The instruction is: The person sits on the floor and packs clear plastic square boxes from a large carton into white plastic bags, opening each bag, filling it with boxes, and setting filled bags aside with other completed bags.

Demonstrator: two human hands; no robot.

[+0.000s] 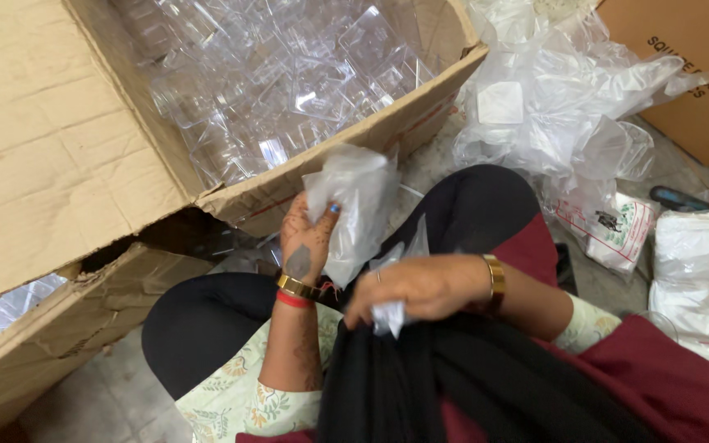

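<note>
My left hand (305, 242) is raised in front of my knees and grips a crumpled clear plastic bag (354, 205) by its lower edge. My right hand (420, 287) rests lower, over my lap, with its fingers closed on another small piece of clear plastic (389, 316). The two hands are close together, a hand's width apart. Both wrists wear gold bangles. A black cloth (420, 385) drapes over my lap below the hands.
A large open cardboard box (354, 143) full of clear plastic containers (289, 82) stands just ahead of my knees. A heap of clear plastic bags (551, 90) lies at the right, with white packets (699, 271) and another cardboard box (699, 74) beyond.
</note>
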